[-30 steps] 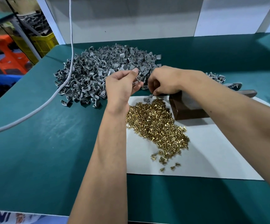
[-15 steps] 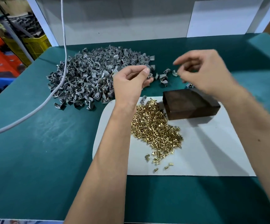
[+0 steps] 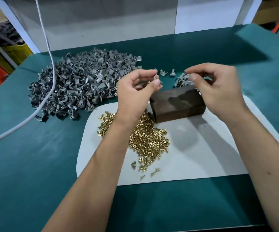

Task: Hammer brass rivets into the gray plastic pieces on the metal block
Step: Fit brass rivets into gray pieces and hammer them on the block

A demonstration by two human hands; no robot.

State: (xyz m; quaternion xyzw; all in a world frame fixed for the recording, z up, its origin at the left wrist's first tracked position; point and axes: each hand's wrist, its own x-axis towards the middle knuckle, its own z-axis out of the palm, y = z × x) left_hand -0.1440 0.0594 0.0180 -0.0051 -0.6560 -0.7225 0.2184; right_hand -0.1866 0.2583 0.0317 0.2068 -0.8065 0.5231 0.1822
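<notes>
Head view of the green table [image 3: 35,164]. I see both hands raised above the far edge of the white mat [image 3: 202,156]. My left hand [image 3: 135,91] has its fingers curled, thumb and forefinger pinching a small gray piece [image 3: 155,77]; a glint of brass shows just under the fingertips, too small to identify. My right hand [image 3: 219,87] is also curled, thumb against forefinger in a pinch; whether anything sits between them I cannot tell. The two hands are near each other but apart.

The dark metal block [image 3: 177,104] lies on the mat below and between the hands, with nothing that I can see resting on its top face. The rivets [image 3: 148,139] form a loose brass heap on the mat, just beside the block's near left corner, partly hidden by my left forearm, with a few strays toward the mat's near edge. The main gray pile [image 3: 78,84] lies on the table left of the mat. A smaller gray cluster [image 3: 182,80] sits behind the block, partly hidden by my right hand, and two loose pieces [image 3: 167,72] lie between pile and cluster. A white cable [image 3: 51,81] hangs across the large pile.
</notes>
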